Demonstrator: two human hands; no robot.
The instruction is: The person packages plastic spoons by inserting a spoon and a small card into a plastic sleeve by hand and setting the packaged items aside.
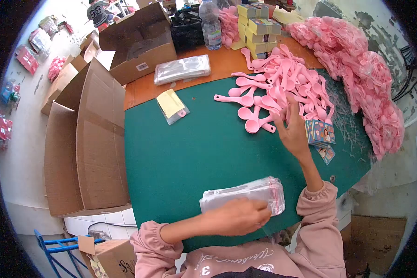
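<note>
My left hand (243, 217) is over the stack of clear plastic bags (231, 192) near the table's front edge. Its fingers are curled and smeared by motion, so I cannot tell whether they grip a bag. At the right, my right hand (292, 127) reaches to the near side of the heap of pink plastic spoons (306, 83), thumb and fingers apart, with no spoon clearly between them. Small printed cards (323, 131) lie just right of that hand. A clear packet with a yellow card (171, 105) rests on the left of the green table top (171, 157).
Open cardboard boxes (99, 139) stand left of the table. Along the back are a pack of clear bags (182, 69), a water bottle (211, 28) and stacked card bundles (260, 34). Bagged pink spoons (356, 69) line the right edge. A person (98, 13) is far back.
</note>
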